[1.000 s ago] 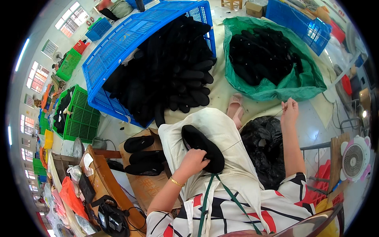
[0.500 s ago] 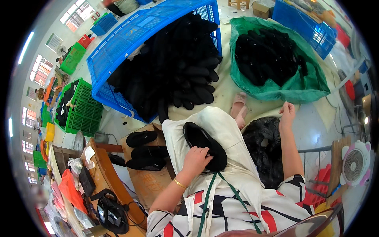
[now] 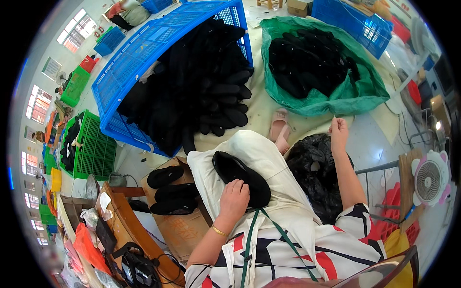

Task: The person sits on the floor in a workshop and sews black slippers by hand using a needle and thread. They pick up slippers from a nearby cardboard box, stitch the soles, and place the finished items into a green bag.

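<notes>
One shoe (image 3: 252, 181) lay on the lap (image 3: 290, 199), left hand (image 3: 235, 197) gripping it; at its two o'clock the right hand (image 3: 339, 131) pinched something too fine to tell; likely mid-stitch; the next pull needed steadiness.

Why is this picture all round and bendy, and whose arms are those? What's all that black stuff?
There's no robot here, just a person's bare hands. The camera sits on their head, looking down, and its wide fisheye lens bends straight things. The left hand holds a black shoe on white cloth over the lap. The right hand is raised, fingertips pinched; anything in them is too small to tell. Three more black shoes lie on cardboard beside the person. The blue crate and green sack hold dark heaps, probably more shoes.
</notes>
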A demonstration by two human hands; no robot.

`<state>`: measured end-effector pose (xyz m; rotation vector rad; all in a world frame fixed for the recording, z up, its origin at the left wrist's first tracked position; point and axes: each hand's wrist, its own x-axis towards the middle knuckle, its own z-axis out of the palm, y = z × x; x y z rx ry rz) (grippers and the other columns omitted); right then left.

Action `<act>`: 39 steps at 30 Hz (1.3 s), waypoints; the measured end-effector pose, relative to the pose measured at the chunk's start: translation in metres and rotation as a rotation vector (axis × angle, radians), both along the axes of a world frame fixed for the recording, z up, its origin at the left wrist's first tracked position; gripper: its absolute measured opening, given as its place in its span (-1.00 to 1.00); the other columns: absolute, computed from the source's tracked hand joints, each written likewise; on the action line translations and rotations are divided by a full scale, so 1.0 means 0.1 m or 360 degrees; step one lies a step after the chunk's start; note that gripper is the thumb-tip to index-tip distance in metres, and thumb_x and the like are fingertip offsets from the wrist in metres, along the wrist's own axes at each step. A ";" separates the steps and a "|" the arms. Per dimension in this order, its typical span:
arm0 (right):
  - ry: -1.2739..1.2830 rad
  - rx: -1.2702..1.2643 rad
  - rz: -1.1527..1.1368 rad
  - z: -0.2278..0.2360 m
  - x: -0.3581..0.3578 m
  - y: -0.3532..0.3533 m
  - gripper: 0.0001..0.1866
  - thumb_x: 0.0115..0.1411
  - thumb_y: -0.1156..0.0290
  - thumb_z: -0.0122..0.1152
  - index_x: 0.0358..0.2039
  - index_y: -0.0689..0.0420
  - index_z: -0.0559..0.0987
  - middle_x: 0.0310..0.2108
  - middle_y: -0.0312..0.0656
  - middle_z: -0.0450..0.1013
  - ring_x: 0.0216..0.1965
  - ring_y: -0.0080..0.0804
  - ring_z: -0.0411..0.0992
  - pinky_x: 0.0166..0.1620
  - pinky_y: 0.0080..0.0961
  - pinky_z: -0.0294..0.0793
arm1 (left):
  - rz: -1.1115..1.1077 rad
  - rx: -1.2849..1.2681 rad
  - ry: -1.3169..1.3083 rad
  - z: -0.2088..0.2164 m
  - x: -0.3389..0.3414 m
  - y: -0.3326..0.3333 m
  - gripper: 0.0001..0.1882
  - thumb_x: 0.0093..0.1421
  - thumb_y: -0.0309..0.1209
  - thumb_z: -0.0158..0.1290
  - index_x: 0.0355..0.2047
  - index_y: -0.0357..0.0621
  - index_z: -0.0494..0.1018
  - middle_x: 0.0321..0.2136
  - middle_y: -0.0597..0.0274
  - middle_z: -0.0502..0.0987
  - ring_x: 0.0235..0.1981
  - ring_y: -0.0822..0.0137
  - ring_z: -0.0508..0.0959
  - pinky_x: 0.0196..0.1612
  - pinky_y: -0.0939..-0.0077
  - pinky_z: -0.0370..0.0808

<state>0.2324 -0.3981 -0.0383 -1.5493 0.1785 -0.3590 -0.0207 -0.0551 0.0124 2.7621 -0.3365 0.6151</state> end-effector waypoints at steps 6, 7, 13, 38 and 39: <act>-0.0014 -0.0094 -0.0047 -0.05 -0.09 0.03 -0.84 0.36 0.35 0.06 -0.20 0.18 0.45 -0.48 -0.32 0.39 -0.45 -0.62 0.36 -0.32 -0.65 0.40 | 0.0110 -0.0144 0.0222 -0.04 -0.13 -0.03 -0.74 0.02 -0.45 0.17 -0.24 -0.13 0.46 -0.34 0.19 0.49 -0.26 0.16 0.53 -0.28 0.31 0.52; -0.0007 -0.0085 0.0005 -0.10 -0.13 0.03 -0.83 0.35 0.36 0.07 -0.18 0.20 0.45 -0.45 -0.29 0.42 -0.42 -0.60 0.39 -0.29 -0.64 0.42 | 0.0169 -0.0263 0.0271 -0.02 -0.14 -0.05 -0.74 0.06 -0.43 0.16 -0.21 -0.13 0.44 -0.36 0.14 0.48 -0.30 0.12 0.53 -0.33 0.28 0.52; 0.0263 0.0159 0.0475 -0.18 -0.47 0.45 -0.81 0.32 0.39 0.13 -0.13 0.21 0.49 -0.37 -0.22 0.50 -0.36 -0.56 0.48 -0.25 -0.61 0.50 | 0.0373 -0.0969 0.0632 -0.10 -0.19 -0.04 -0.75 0.17 -0.43 0.11 -0.15 -0.20 0.40 -0.36 -0.03 0.51 -0.35 -0.02 0.55 -0.29 0.25 0.50; 0.0302 -0.0683 0.1749 0.20 -1.82 1.70 -0.83 0.18 0.41 0.12 -0.21 0.12 0.56 -0.46 -0.04 0.52 -0.49 -0.16 0.51 -0.39 -0.40 0.47 | 0.0737 -0.3028 0.1113 -0.41 -0.20 0.02 -0.85 0.26 -0.42 0.11 -0.21 -0.22 0.53 -0.46 0.25 0.55 -0.57 0.51 0.50 -0.57 0.67 0.47; 0.0316 -0.0693 0.1758 0.20 -1.82 1.70 -0.82 0.18 0.40 0.12 -0.21 0.12 0.56 -0.46 -0.04 0.53 -0.49 -0.15 0.51 -0.39 -0.40 0.47 | 0.0740 -0.3036 0.1114 -0.41 -0.20 0.03 -0.85 0.26 -0.42 0.11 -0.21 -0.22 0.53 -0.46 0.25 0.55 -0.57 0.51 0.50 -0.57 0.67 0.47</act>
